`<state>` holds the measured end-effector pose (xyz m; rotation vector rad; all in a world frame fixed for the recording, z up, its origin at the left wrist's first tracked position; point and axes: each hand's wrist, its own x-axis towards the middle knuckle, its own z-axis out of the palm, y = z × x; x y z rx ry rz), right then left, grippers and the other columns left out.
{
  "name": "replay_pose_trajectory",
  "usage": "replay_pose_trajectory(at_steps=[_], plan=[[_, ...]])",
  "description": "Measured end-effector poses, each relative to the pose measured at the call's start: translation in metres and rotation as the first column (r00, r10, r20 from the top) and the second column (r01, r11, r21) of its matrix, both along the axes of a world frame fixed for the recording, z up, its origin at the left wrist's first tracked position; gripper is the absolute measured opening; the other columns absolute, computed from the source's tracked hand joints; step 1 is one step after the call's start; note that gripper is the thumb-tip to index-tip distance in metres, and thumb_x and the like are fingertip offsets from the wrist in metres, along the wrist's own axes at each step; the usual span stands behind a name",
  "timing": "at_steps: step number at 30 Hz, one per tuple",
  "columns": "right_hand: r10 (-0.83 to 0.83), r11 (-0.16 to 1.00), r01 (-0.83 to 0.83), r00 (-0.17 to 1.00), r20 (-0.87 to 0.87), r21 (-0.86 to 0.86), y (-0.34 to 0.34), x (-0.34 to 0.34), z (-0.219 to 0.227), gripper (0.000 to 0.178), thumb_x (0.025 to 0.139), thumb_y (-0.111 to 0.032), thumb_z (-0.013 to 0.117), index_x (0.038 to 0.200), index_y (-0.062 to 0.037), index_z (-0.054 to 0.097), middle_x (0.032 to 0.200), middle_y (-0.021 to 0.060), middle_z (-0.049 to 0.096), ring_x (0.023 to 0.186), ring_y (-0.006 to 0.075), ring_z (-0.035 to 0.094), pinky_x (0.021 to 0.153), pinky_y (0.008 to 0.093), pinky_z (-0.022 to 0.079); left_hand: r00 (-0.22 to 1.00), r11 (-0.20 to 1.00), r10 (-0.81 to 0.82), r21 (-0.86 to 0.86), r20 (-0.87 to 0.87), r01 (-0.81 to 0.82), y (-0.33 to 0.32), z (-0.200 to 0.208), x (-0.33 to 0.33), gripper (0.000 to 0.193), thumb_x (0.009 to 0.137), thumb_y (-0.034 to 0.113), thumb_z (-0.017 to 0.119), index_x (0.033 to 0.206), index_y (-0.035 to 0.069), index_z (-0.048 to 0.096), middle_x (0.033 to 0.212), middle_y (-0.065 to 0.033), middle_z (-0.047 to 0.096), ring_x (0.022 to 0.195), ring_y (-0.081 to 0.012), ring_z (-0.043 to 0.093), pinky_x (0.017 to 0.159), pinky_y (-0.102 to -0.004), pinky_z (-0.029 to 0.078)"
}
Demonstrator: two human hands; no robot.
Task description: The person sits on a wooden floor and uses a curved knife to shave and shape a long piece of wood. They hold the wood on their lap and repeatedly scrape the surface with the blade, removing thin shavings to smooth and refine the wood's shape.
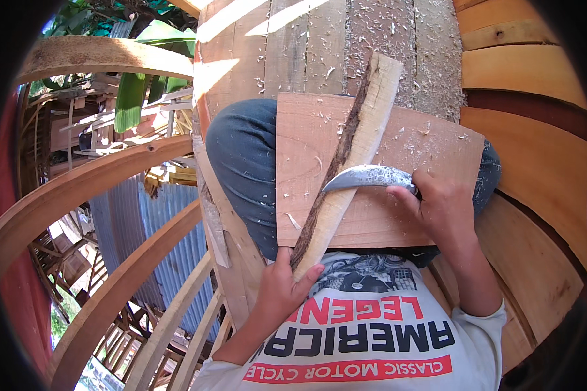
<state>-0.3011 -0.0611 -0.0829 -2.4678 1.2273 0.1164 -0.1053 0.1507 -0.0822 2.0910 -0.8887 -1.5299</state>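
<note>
left hand (277, 287) gripping pale wood strip (365, 130) with dark bark edge, right hand (440, 205) holding curved blade (365, 177)

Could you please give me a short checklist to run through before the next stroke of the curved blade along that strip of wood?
1. Left hand grips the near end of the wood strip: ok.
2. Right hand closed on the handle of the curved blade: ok.
3. Blade edge lies on the strip, by its bark edge: ok.
4. Strip is backed by the flat board across the lap: ok.
5. Left fingers are clear of the blade, nearer the body: ok.
6. Blade sharpness: cannot tell.
</note>
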Motion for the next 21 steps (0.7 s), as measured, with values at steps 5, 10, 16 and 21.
replay_pose_trajectory(at_steps=[5, 10, 16, 21], plan=[[0.131, 0.988, -0.136, 0.989, 0.072, 0.069, 0.031, 0.012, 0.011, 0.049, 0.084, -0.049, 0.064, 0.064, -0.0049, 0.059, 0.053, 0.0127, 0.058, 0.046, 0.0283, 0.060, 0.044, 0.0373, 0.045, 1.000, 0.994, -0.023, -0.108, 0.017, 0.024, -0.002, -0.005, 0.002, 0.058, 0.089, 0.042, 0.062, 0.117, -0.007, 0.048, 0.085, -0.0283, 0.064, 0.082, -0.0443, 0.065, 0.067, -0.0433, 0.051], [-0.017, 1.000, 0.016, 1.000, 0.015, 0.018, 0.005, 0.005, 0.006, 0.049, 0.085, -0.048, 0.064, 0.064, -0.0051, 0.059, 0.055, 0.0134, 0.058, 0.046, 0.0292, 0.060, 0.044, 0.0383, 0.045, 0.998, 1.000, 0.008, -0.017, -0.055, -0.009, -0.005, -0.003, 0.001, 0.053, 0.088, 0.040, 0.064, 0.112, -0.006, 0.051, 0.078, -0.0183, 0.065, 0.075, -0.0272, 0.065, 0.065, -0.0354, 0.050], [-0.172, 0.981, 0.173, 0.985, 0.028, -0.087, -0.017, 0.001, -0.005, 0.049, 0.087, -0.050, 0.061, 0.067, -0.0047, 0.060, 0.054, 0.0130, 0.058, 0.047, 0.0295, 0.060, 0.045, 0.0383, 0.045, 0.997, 0.999, 0.040, -0.004, -0.072, -0.041, -0.001, -0.006, 0.001, 0.049, 0.087, 0.038, 0.066, 0.106, -0.005, 0.055, 0.071, -0.0106, 0.063, 0.068, -0.0148, 0.062, 0.062, -0.0292, 0.048], [0.157, 0.987, -0.158, 0.987, 0.031, 0.013, 0.014, 0.010, 0.007, 0.050, 0.086, -0.052, 0.061, 0.061, -0.0084, 0.059, 0.053, 0.0127, 0.058, 0.046, 0.0268, 0.061, 0.046, 0.0374, 0.046, 0.998, 0.999, 0.006, -0.038, -0.064, -0.008, -0.002, -0.007, 0.003, 0.049, 0.087, 0.038, 0.066, 0.107, -0.005, 0.055, 0.071, -0.0089, 0.062, 0.066, -0.0136, 0.059, 0.062, -0.0290, 0.048]])
